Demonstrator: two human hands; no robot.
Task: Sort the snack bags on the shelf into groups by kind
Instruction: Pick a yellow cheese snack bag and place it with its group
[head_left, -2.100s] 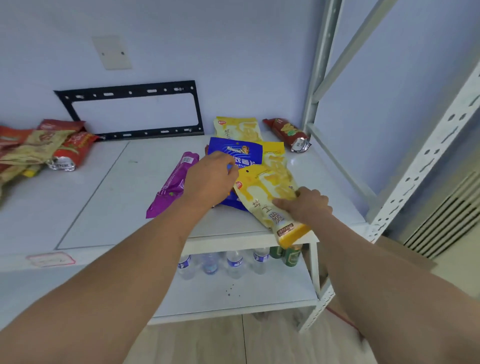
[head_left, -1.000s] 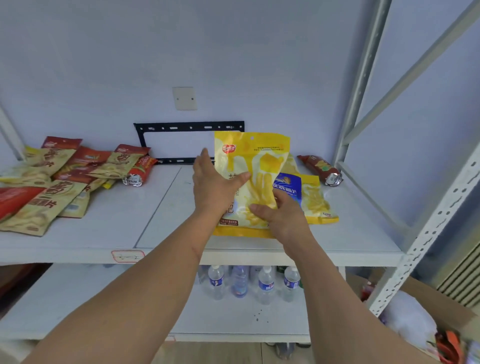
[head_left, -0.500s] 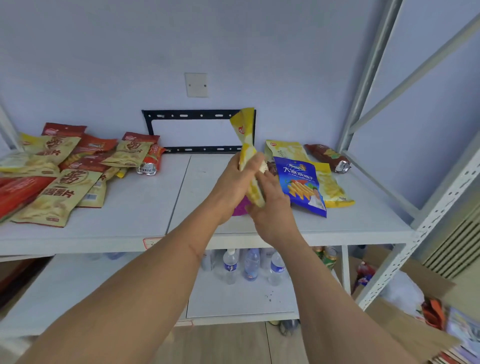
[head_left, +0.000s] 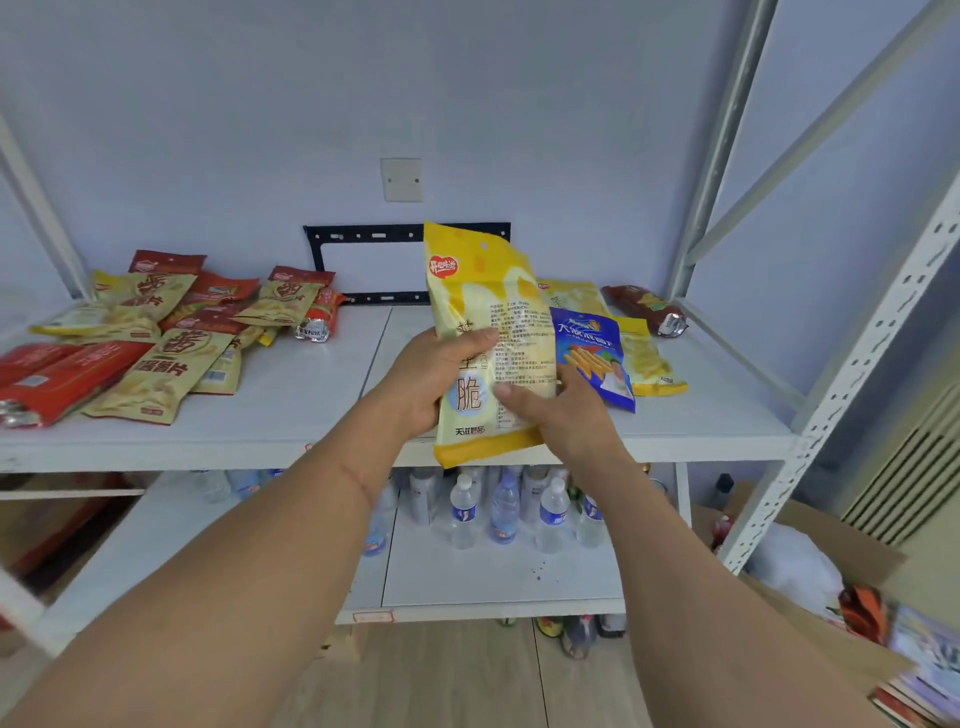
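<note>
I hold a yellow snack bag (head_left: 485, 312) upright above the front edge of the white shelf (head_left: 311, 410), its printed back facing me. My left hand (head_left: 434, 379) grips its left side and my right hand (head_left: 558, 410) holds its lower right side with the thumb on the face. On the shelf to the right lie a blue bag (head_left: 592, 353), two more yellow bags (head_left: 647, 358) and a dark red bag (head_left: 647, 306). A heap of tan and red bags (head_left: 156, 338) covers the shelf's left part.
A black metal bracket (head_left: 363, 236) is fixed to the wall behind the shelf. Water bottles (head_left: 504, 509) stand on the lower shelf. The rack's slanted white post (head_left: 831, 405) rises at the right, with cardboard and clutter on the floor beyond it.
The yellow bag has been lifted off the right pile, turned edge-on, and now shows its back. The view has drawn back and the left heap has come into sight.
</note>
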